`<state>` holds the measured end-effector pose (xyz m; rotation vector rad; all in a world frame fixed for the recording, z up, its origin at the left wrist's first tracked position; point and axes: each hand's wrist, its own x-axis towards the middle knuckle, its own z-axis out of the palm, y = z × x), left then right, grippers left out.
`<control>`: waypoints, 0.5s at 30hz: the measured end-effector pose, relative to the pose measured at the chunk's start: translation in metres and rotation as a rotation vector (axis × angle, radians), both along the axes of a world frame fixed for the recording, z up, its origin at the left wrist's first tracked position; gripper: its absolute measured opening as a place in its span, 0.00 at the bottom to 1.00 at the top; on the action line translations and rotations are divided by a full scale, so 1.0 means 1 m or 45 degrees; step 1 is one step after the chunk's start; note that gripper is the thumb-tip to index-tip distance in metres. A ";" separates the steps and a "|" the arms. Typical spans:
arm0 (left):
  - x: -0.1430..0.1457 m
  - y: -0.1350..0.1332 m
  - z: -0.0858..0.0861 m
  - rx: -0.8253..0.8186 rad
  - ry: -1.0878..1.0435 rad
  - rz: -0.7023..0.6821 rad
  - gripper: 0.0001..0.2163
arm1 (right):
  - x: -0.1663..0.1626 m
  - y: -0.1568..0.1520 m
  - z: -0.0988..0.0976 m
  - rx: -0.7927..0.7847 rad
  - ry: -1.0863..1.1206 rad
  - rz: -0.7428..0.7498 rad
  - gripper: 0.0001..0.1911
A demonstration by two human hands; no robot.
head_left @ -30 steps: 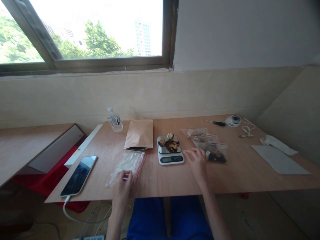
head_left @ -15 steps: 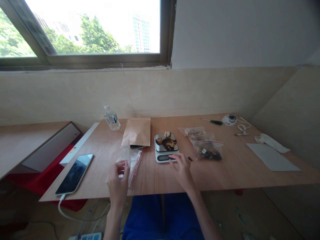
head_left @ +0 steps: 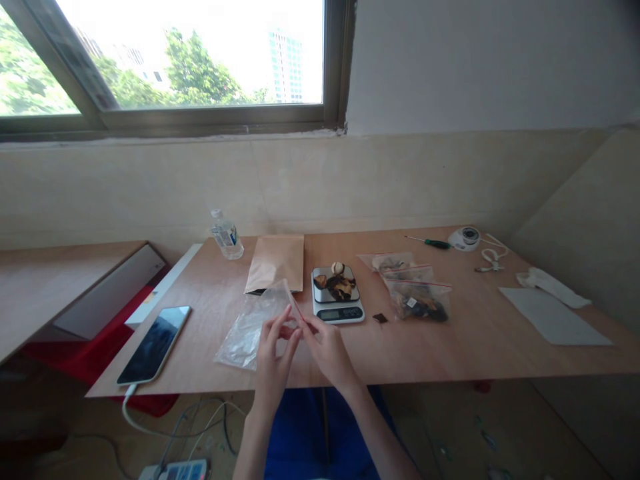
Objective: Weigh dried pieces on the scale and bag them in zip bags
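the left hand and right hand pinch the red-edged strip of a clear zip bag above the wooden table, left of the digital kitchen scale.

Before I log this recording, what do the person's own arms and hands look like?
The left hand and right hand are bare, with no glove, watch or bracelet visible; both visible forearms are uncovered. Any small markings cannot be made out. Blue trousers show below.
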<state>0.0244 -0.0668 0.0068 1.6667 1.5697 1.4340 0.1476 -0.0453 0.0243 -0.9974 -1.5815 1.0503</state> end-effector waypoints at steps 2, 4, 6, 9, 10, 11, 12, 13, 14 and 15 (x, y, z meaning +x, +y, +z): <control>0.003 0.005 -0.003 0.055 0.054 0.018 0.16 | 0.006 0.000 0.001 0.001 -0.060 -0.004 0.14; 0.005 0.009 -0.005 0.114 0.083 0.037 0.12 | 0.010 0.001 0.004 0.020 -0.087 0.008 0.14; 0.006 0.013 -0.007 0.175 0.100 0.042 0.08 | 0.013 0.002 0.005 0.030 -0.099 0.021 0.14; 0.005 0.017 -0.007 0.239 0.081 0.042 0.06 | 0.020 0.006 0.004 0.006 -0.132 0.061 0.16; 0.004 0.018 -0.007 0.250 0.053 0.065 0.06 | 0.023 0.007 0.003 -0.011 -0.137 0.069 0.16; 0.002 0.019 -0.006 0.257 0.007 0.111 0.06 | 0.028 0.010 0.001 -0.036 -0.126 0.062 0.17; 0.001 0.020 -0.004 0.266 -0.051 0.178 0.06 | 0.034 0.013 0.000 -0.066 -0.100 0.032 0.18; 0.000 0.021 -0.001 0.280 -0.102 0.249 0.07 | 0.041 0.017 0.000 -0.096 -0.066 -0.014 0.19; -0.002 0.022 0.002 0.297 -0.139 0.311 0.07 | 0.048 0.021 0.001 -0.116 -0.038 -0.054 0.19; -0.002 0.024 0.006 0.316 -0.163 0.351 0.07 | 0.056 0.027 0.002 -0.115 -0.023 -0.077 0.19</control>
